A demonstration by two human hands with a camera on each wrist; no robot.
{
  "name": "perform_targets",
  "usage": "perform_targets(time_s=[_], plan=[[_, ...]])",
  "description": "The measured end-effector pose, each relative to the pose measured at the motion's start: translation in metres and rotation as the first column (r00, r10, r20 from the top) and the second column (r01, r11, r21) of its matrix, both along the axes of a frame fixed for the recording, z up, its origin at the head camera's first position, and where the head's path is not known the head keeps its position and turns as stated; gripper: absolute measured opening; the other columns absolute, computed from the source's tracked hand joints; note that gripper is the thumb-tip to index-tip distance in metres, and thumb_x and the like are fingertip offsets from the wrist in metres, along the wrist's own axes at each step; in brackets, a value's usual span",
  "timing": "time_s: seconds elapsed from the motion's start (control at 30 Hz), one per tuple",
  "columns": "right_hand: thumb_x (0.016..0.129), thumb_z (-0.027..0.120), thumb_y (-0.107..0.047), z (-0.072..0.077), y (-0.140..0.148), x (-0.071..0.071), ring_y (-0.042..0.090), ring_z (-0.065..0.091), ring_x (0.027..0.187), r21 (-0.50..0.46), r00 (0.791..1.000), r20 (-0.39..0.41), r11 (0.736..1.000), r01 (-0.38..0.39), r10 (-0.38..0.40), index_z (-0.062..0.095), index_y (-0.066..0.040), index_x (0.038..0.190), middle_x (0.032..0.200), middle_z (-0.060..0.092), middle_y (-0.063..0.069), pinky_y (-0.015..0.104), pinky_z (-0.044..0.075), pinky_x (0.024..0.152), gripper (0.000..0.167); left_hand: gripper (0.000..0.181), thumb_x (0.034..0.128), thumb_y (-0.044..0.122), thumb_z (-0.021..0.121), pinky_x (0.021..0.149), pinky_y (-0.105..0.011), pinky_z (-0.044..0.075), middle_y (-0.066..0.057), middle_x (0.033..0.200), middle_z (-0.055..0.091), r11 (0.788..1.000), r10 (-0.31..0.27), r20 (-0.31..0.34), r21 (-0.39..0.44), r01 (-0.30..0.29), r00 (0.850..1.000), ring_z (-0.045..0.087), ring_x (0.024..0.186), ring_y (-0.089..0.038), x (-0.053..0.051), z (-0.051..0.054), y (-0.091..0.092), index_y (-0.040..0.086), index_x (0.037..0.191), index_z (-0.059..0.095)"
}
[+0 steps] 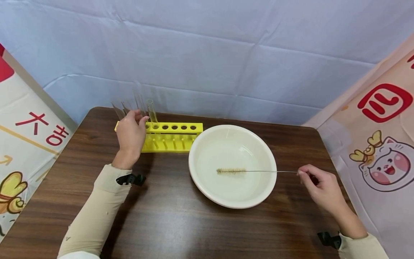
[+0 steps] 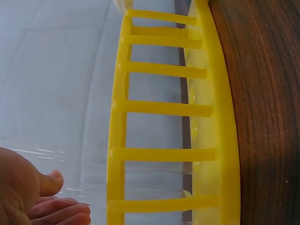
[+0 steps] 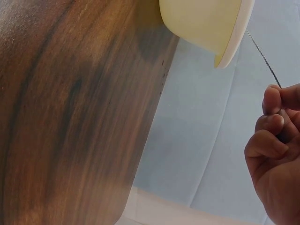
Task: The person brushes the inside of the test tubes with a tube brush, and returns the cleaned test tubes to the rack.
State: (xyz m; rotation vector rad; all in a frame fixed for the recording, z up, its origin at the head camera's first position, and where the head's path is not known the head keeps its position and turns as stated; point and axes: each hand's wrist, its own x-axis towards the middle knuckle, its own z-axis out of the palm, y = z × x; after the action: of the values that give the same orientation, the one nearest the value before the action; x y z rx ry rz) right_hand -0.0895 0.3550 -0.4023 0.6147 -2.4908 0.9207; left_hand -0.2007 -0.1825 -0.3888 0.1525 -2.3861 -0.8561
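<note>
At the left end of the yellow test tube rack point(image 1: 194, 128), my left hand point(image 1: 132, 131) pinches a clear glass test tube point(image 1: 138, 99) standing in it. The left wrist view shows the thumb point(image 2: 54, 182) and fingers around faint, see-through glass. Another test tube point(image 1: 152, 113) stands in the rack just right of this hand, and more glass tubes rise behind it. My right hand point(image 1: 323, 185) pinches the thin wire handle of a test tube brush point(image 1: 231, 171). The brush's bristled end is over the inside of a white basin point(image 1: 233, 202); its wire crosses the basin's right rim.
Several holes toward the rack's right end hold no tubes. The basin stands close to that end of the rack on the dark wooden table point(image 1: 161, 219). A pale cloth point(image 1: 207, 72) hangs behind the table, with printed sheets at both sides.
</note>
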Motion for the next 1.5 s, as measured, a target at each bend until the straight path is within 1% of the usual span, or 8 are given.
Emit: perform_targets(time_s=[0.4, 0.63, 0.77, 0.9, 1.03, 1.23, 1.37, 1.5], plan=[[0.085, 0.069, 0.016, 0.002, -0.002, 0.000, -0.003, 0.043, 0.054, 0.013, 1.000, 0.001, 1.000, -0.003, 0.003, 0.068, -0.009, 0.089, 0.069, 0.056, -0.007, 0.015, 0.035, 0.048, 0.025, 0.038, 0.1003, 0.025, 0.067, 0.065, -0.054, 0.054, -0.025, 0.103, 0.073, 0.997, 0.048, 0.095, -0.069, -0.041, 0.994, 0.068, 0.074, -0.040, 0.005, -0.003, -0.001, -0.009, 0.118, 0.067], [0.087, 0.068, 0.014, 0.002, -0.002, -0.001, -0.003, 0.043, 0.054, 0.016, 1.000, 0.004, 1.000, -0.004, 0.004, 0.069, -0.009, 0.090, 0.069, 0.056, -0.008, 0.015, 0.035, 0.048, 0.024, 0.041, 0.1021, 0.034, 0.063, 0.064, -0.053, 0.054, -0.024, 0.094, 0.073, 0.991, 0.059, 0.227, -0.127, -0.031, 0.972, 0.068, 0.073, -0.037, 0.008, 0.004, -0.004, -0.005, 0.112, 0.070], [0.088, 0.068, 0.012, 0.001, -0.001, 0.000, -0.002, 0.043, 0.054, 0.023, 1.000, 0.006, 1.000, -0.005, 0.005, 0.068, -0.009, 0.090, 0.069, 0.055, -0.009, 0.015, 0.035, 0.048, 0.021, 0.043, 0.1020, 0.038, 0.062, 0.061, -0.052, 0.053, -0.022, 0.090, 0.074, 0.987, 0.073, 0.242, -0.159, -0.035, 0.968, 0.067, 0.069, -0.035, 0.008, 0.005, -0.006, -0.003, 0.112, 0.072], [0.088, 0.068, 0.014, 0.001, -0.001, 0.001, -0.001, 0.043, 0.053, 0.014, 1.000, 0.019, 1.000, -0.002, 0.002, 0.068, -0.008, 0.090, 0.069, 0.056, -0.009, 0.016, 0.035, 0.048, 0.022, 0.044, 0.1009, 0.041, 0.063, 0.053, -0.050, 0.050, -0.020, 0.078, 0.072, 0.977, 0.099, 0.227, -0.207, -0.051, 0.969, 0.061, 0.056, -0.033, 0.008, 0.002, -0.007, -0.001, 0.111, 0.073], [0.087, 0.068, 0.015, 0.000, -0.001, 0.001, 0.000, 0.043, 0.053, 0.000, 0.999, 0.036, 1.000, 0.005, -0.005, 0.068, -0.008, 0.089, 0.069, 0.056, -0.008, 0.016, 0.034, 0.048, 0.023, 0.046, 0.0966, 0.045, 0.068, 0.047, -0.046, 0.046, -0.019, 0.068, 0.068, 0.968, 0.111, 0.189, -0.245, -0.062, 0.976, 0.056, 0.050, -0.032, 0.010, -0.001, -0.010, 0.000, 0.104, 0.074], [0.088, 0.068, 0.014, 0.000, -0.001, 0.001, 0.000, 0.043, 0.053, 0.001, 0.999, 0.046, 1.000, 0.005, -0.005, 0.068, -0.010, 0.089, 0.069, 0.056, -0.009, 0.016, 0.034, 0.047, 0.024, 0.048, 0.0922, 0.049, 0.072, 0.045, -0.045, 0.044, -0.018, 0.073, 0.070, 0.969, 0.070, 0.124, -0.243, -0.038, 0.990, 0.059, 0.052, -0.032, 0.015, -0.009, -0.017, 0.001, 0.096, 0.072], [0.088, 0.068, 0.014, 0.000, 0.000, 0.002, 0.000, 0.044, 0.053, 0.007, 0.999, 0.050, 1.000, 0.008, -0.008, 0.068, -0.011, 0.090, 0.069, 0.057, -0.006, 0.016, 0.034, 0.047, 0.025, 0.045, 0.0988, 0.044, 0.065, 0.045, -0.048, 0.044, -0.017, 0.071, 0.067, 0.978, 0.044, 0.039, -0.204, -0.035, 0.998, 0.058, 0.052, -0.033, 0.017, -0.013, -0.022, 0.000, 0.095, 0.071], [0.088, 0.067, 0.014, 0.001, 0.000, 0.003, 0.000, 0.044, 0.053, 0.014, 0.999, 0.052, 1.000, 0.011, -0.012, 0.068, -0.009, 0.090, 0.068, 0.057, -0.003, 0.016, 0.034, 0.047, 0.023, 0.047, 0.1067, 0.039, 0.052, 0.045, -0.051, 0.043, -0.019, 0.068, 0.064, 0.980, 0.049, -0.068, -0.192, -0.061, 0.996, 0.055, 0.050, -0.036, 0.018, -0.016, -0.027, -0.004, 0.098, 0.067]])
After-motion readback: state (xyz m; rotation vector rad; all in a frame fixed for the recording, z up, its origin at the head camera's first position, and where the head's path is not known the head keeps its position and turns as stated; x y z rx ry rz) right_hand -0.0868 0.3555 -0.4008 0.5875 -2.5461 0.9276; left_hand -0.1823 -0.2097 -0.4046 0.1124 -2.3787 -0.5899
